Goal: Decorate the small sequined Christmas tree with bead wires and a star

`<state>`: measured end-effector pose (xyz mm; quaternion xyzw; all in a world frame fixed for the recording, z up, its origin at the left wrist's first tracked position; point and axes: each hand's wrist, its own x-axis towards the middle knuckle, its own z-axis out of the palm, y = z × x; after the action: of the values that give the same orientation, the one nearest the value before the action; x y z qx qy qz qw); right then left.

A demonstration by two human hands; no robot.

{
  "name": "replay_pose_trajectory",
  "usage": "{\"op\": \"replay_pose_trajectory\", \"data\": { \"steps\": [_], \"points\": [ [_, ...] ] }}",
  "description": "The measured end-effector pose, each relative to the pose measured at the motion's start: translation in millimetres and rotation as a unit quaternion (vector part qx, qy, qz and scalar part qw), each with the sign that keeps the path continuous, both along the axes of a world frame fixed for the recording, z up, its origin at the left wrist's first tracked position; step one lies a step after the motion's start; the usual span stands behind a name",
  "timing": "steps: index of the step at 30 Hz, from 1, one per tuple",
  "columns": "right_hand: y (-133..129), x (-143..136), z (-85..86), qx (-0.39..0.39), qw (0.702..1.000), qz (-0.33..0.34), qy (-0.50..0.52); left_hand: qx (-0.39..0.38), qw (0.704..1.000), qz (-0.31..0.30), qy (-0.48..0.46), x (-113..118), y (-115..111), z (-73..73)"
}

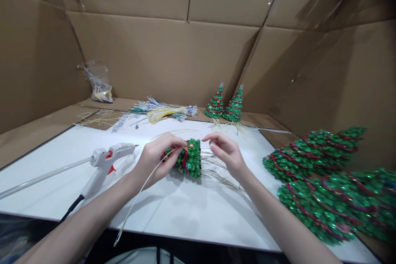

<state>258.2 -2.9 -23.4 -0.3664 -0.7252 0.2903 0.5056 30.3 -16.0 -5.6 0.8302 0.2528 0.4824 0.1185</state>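
In the head view, at the middle of the frame, a look at a small green tree (192, 164), on its side on the white table (185, 214), flat bottom to the right. Over its left part, the left hand (159, 154), coming up from the lower left, bent at the wrist, pinching a thin string (140, 187) that hangs toward the bottom. Just right of the tree, the right hand (227, 150), reaching in from the lower right, palm turned left, pointer and thumb apart, the others curled; too small to tell if touching any thin wires (221, 178). At left, a white glue gun (96, 179). Near the top middle, two little trees (218, 101). At right, bigger trees (312, 194).
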Motion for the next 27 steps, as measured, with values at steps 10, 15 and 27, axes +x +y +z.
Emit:
{"op": "replay_pose_trajectory", "data": {
  "steps": [10,15,27],
  "points": [
    [1.4,1.8,-1.1,-0.198,0.970,0.121,0.070,0.031,0.999,-0.008,0.005,0.1,0.5,0.6],
    [0.2,1.8,-1.1,-0.212,0.968,0.134,0.017,0.012,1.000,-0.014,0.006,0.7,0.9,-1.7],
    [-4.3,-2.9,3.6,-0.198,0.970,0.121,-0.078,0.014,1.000,-0.017,0.021,-0.3,1.3,1.3]
  ]
}}
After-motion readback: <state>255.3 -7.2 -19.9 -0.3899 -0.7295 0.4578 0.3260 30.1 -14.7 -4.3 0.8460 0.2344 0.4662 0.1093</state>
